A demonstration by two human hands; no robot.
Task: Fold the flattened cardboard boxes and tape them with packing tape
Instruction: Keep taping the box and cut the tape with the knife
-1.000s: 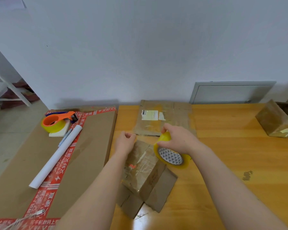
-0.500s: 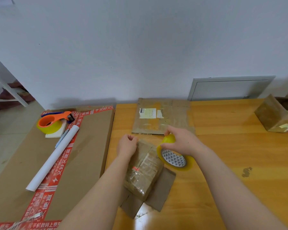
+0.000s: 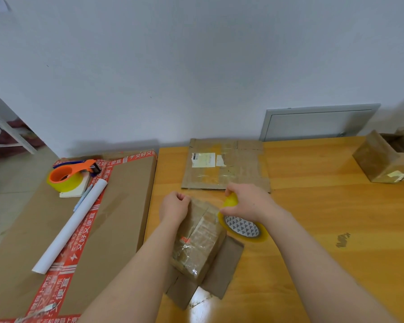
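1. Table [image 3: 313,217]: bears the small box [image 3: 201,243], whose loose flaps splay toward the camera.
2. Large carton [image 3: 117,217]: left of the small box, its near end cut off by the frame.
3. Flat cardboard [image 3: 238,173]: just behind the small box.
4. Open box [image 3: 378,162]: far right of the small box, partly out of frame.
5. Left hand [image 3: 174,206]: on the small box's far end, fingers curled, tips hidden; cannot tell what it grips.
6. Right hand [image 3: 250,201]: clasps the tilted tape roll [image 3: 243,226], just right of the small box.

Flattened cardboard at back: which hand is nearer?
Right. The right hand, gripping the tape roll, sits just before the flattened cardboard; the left hand, on the small box, is farther off.
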